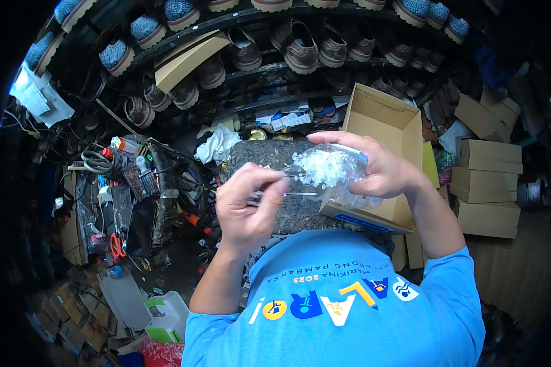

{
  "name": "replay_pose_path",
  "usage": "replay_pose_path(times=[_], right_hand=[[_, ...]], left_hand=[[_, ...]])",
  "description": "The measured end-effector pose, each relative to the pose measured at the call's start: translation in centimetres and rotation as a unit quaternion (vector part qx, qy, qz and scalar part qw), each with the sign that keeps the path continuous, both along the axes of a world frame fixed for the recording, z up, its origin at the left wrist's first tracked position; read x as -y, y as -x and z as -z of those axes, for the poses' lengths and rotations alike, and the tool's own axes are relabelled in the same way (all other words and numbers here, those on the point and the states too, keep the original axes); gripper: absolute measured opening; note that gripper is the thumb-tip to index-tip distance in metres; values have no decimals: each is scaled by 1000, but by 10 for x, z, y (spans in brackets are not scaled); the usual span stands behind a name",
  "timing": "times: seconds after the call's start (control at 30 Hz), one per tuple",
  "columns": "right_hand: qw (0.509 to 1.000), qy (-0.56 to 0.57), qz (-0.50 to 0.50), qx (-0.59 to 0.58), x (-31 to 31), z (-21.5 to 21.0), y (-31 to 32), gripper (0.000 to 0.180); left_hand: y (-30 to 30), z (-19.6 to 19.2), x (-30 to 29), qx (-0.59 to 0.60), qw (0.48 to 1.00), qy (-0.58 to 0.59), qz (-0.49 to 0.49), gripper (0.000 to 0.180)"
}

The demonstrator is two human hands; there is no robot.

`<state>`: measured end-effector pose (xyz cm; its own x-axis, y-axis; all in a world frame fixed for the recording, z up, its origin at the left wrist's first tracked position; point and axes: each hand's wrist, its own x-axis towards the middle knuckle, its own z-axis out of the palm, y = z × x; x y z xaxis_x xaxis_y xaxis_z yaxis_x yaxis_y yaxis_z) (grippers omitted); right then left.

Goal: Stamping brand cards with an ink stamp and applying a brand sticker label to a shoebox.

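My right hand (382, 164) grips a clear plastic bag (355, 199) over the dark, rough work block (251, 154). Many small, translucent white plastic pieces (321, 166) show in a clump at the bag. To its left, my left hand (248, 205) is closed, with thumb and fingers pinched together. Thin, whitish plastic strands (301, 194) stick out from this pinch toward the bag; their exact kind is too fine to make out. Beneath and beside my right hand lies an open cardboard box (410, 153), its inside partly hidden by the bag and my wrist.
Brown shoes (300, 52) line racks at the back. Small cardboard boxes (487, 186) are stacked at right. A cluttered tray at left holds orange-handled scissors (117, 244) and a coil (97, 162). A crumpled white cloth (217, 145) lies behind the block; cardboard scraps (79, 312) lie lower left.
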<state>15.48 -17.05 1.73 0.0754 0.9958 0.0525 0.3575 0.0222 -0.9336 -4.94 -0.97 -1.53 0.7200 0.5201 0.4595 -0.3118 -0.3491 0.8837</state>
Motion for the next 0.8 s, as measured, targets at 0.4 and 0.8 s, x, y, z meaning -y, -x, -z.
replay_pose_path(times=[0.4,0.8], right_hand=[[987,-27,26,156,6,8,-6,78],[973,-66,98,200,2,6,-12,71]], left_hand=[[31,11,-3,52,972,227,-11,6],[27,5,-14,42,971,225,-72,5]])
